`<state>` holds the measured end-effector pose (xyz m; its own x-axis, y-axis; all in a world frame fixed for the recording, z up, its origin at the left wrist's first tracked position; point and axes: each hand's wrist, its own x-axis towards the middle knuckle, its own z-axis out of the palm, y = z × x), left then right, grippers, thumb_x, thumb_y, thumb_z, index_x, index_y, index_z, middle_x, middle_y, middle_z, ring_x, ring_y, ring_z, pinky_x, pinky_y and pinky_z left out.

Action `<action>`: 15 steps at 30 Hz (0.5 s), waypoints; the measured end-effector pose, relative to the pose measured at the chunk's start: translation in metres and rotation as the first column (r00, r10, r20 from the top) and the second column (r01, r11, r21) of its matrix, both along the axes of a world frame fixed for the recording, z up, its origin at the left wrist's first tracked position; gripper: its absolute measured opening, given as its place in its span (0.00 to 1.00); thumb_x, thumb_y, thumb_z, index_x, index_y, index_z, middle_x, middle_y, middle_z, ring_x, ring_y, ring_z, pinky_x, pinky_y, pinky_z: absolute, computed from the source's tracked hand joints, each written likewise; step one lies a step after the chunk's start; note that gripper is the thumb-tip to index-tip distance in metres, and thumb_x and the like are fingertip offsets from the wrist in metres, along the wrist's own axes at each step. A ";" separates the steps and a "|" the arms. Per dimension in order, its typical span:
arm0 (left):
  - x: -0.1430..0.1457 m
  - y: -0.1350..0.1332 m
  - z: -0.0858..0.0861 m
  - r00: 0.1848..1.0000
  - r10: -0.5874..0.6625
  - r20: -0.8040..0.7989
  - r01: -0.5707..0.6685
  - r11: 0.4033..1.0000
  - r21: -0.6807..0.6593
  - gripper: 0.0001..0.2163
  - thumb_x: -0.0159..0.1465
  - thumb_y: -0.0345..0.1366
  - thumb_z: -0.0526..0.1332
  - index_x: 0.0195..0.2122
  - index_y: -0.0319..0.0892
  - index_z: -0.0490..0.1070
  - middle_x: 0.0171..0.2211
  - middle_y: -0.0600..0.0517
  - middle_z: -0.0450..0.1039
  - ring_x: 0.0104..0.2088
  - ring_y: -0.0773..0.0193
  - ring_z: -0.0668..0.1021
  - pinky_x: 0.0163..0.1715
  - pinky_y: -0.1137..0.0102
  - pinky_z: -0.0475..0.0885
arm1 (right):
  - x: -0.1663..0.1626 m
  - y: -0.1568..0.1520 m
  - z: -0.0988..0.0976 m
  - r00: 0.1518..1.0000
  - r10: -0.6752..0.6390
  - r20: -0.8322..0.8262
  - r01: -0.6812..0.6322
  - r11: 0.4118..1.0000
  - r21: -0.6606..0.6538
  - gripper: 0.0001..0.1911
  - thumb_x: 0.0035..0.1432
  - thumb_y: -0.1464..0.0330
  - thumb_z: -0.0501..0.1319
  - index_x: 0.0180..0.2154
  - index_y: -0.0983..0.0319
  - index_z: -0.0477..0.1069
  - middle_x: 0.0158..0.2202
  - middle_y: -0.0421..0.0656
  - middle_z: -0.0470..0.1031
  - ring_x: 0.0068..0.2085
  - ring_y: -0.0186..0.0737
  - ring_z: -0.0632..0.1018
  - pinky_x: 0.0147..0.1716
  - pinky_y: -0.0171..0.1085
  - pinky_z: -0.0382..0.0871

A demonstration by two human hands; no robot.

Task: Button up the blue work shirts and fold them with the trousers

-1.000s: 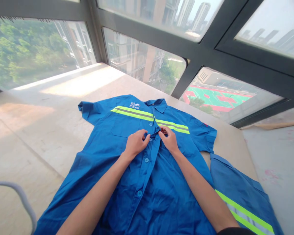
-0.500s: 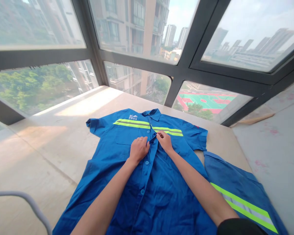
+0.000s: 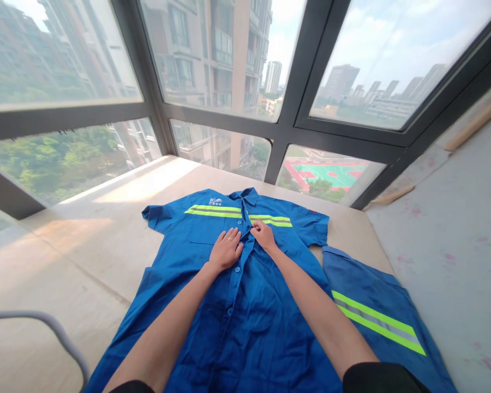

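Observation:
A blue short-sleeved work shirt (image 3: 180,262) lies spread front up, with yellow-green reflective bands across the chest and a white logo. My left hand (image 3: 226,250) rests on its front beside the button strip, fingers stretched out nearly flat, a ring on one finger. Just to the right, my right hand (image 3: 264,236) pinches the edge of the front opening and holds it slightly raised. Below the hands, a blue button (image 3: 237,269) shows on the strip, with another (image 3: 229,311) lower down. Whatever lies under the fingertips is hidden.
A second blue garment (image 3: 360,273) with a reflective band lies folded to the right of the shirt. A grey cable (image 3: 53,322) curves over the pale surface (image 3: 85,262) at left. Dark window frames (image 3: 221,123) stand behind, and a patterned wall (image 3: 442,245) is at right.
My left hand has flattened, its fingers now straighter on the shirt. My right hand keeps its pinch on the front edge. The camera view has shifted slightly.

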<state>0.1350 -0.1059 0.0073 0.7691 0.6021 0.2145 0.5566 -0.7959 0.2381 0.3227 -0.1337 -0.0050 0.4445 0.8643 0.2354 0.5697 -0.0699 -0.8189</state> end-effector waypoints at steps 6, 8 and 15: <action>-0.008 -0.006 -0.013 0.997 -0.055 -0.052 0.057 0.997 0.045 0.24 0.71 0.43 0.47 0.66 0.40 0.59 0.67 0.43 0.56 0.68 0.53 0.58 0.66 0.54 0.54 | -0.001 -0.011 0.009 0.996 0.060 0.063 -0.050 0.988 -0.148 0.05 0.47 0.66 0.59 0.28 0.60 0.69 0.21 0.34 0.68 0.26 0.35 0.69 0.27 0.32 0.58; -0.012 -0.007 -0.017 0.995 -0.084 -0.059 0.088 0.995 0.056 0.25 0.71 0.43 0.47 0.66 0.40 0.58 0.67 0.44 0.56 0.68 0.53 0.58 0.66 0.54 0.54 | -0.003 -0.015 0.012 0.992 0.086 0.088 -0.066 0.976 -0.209 0.05 0.48 0.65 0.61 0.27 0.60 0.68 0.21 0.34 0.67 0.25 0.34 0.68 0.26 0.31 0.57; -0.032 -0.006 -0.016 0.983 -0.170 -0.074 0.172 0.985 0.021 0.26 0.71 0.47 0.45 0.67 0.44 0.56 0.68 0.46 0.54 0.68 0.56 0.57 0.67 0.56 0.51 | -0.018 -0.024 0.019 0.977 0.124 0.173 -0.057 0.935 -0.351 0.05 0.53 0.66 0.61 0.27 0.60 0.68 0.25 0.36 0.71 0.29 0.34 0.69 0.28 0.31 0.53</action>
<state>0.1025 -0.1120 -0.0090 0.8741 0.4550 0.1698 0.4266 -0.8865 0.1793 0.3047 -0.1579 0.0143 0.3368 0.9415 -0.0099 0.7284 -0.2672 -0.6309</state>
